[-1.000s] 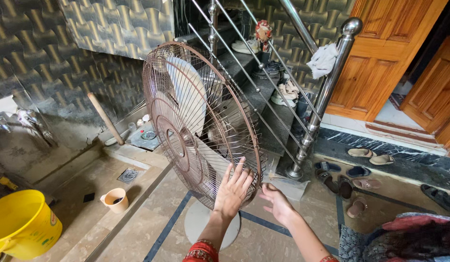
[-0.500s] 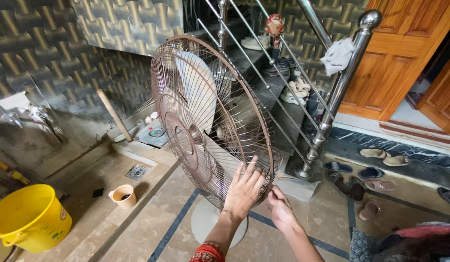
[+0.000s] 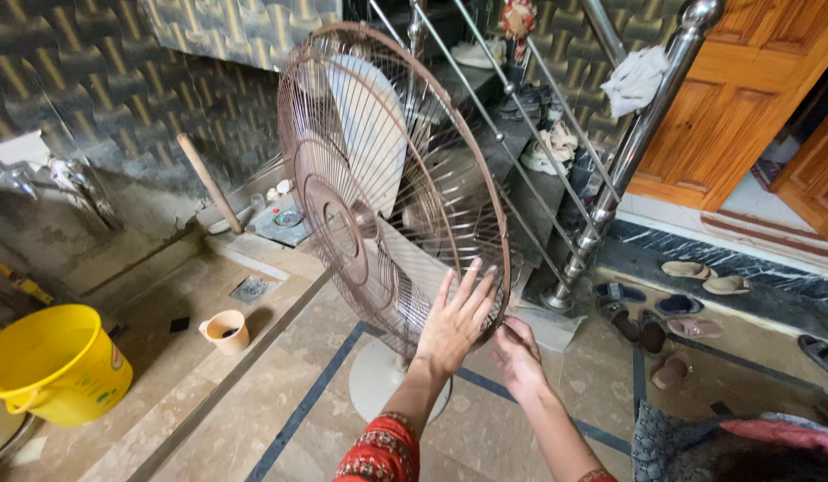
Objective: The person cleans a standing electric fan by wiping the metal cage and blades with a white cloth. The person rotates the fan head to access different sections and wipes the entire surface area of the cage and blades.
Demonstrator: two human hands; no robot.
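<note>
A pedestal fan with a brown wire grille [image 3: 342, 161] and pale blades stands on a round base [image 3: 378, 379] in the middle of the floor. My left hand [image 3: 457, 323] lies flat against the lower right of the front grille, fingers spread. Just to its right, my right hand [image 3: 517, 353] pinches the grille's rim at the bottom right edge. Both forearms reach up from the bottom of the view, the left one with a red patterned cuff.
A yellow bucket [image 3: 52, 361] sits at lower left, a small beige cup [image 3: 224, 330] beside a floor drain [image 3: 251, 288]. A steel stair railing [image 3: 628, 152] with a cloth stands behind the fan. Several sandals [image 3: 664, 308] lie by the wooden door [image 3: 726, 98].
The view moved closer to the fan. My right hand rose from open in the air to pinching the grille's rim; my left hand stayed pressed on the grille.
</note>
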